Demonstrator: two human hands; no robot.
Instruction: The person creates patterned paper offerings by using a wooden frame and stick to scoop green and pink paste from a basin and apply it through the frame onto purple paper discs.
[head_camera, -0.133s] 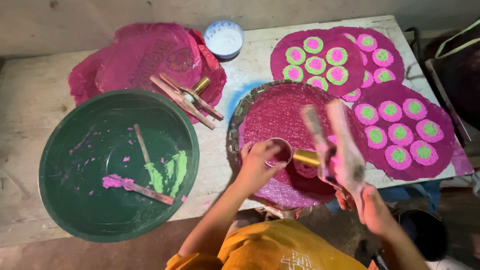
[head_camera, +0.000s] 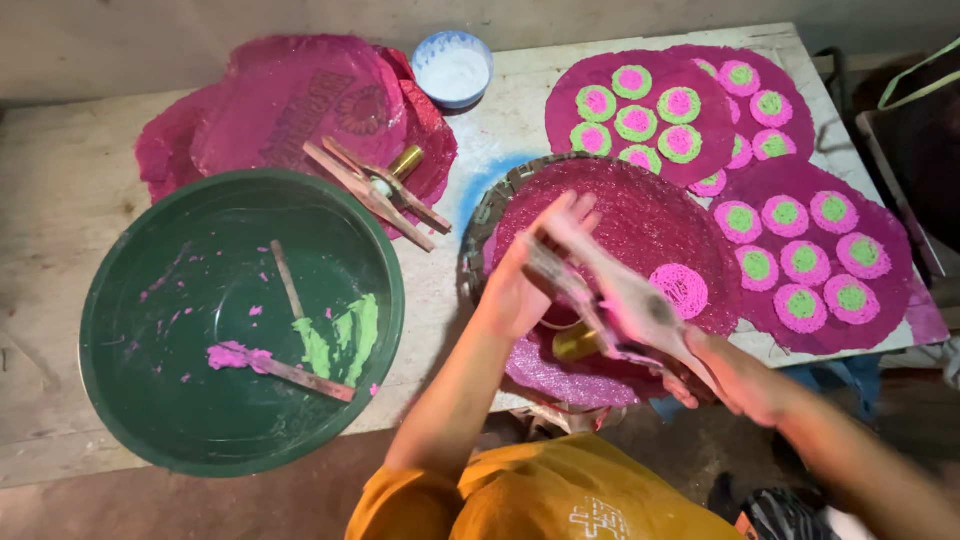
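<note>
Right between both hands (head_camera: 530, 285): wooden press (head_camera: 600, 300)

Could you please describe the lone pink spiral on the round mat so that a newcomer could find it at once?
Start at the round magenta mat under the hands, right of the green basin. The pink spiral disc lies near its right edge. Unlike the green-ringed discs on neighbouring sheets, it is all pink and alone.

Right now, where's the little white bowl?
In the head view, the white bowl sits at the table's far edge, between the stacked pink sheets on its left and the sheet of pink-and-green discs on its right.
</note>
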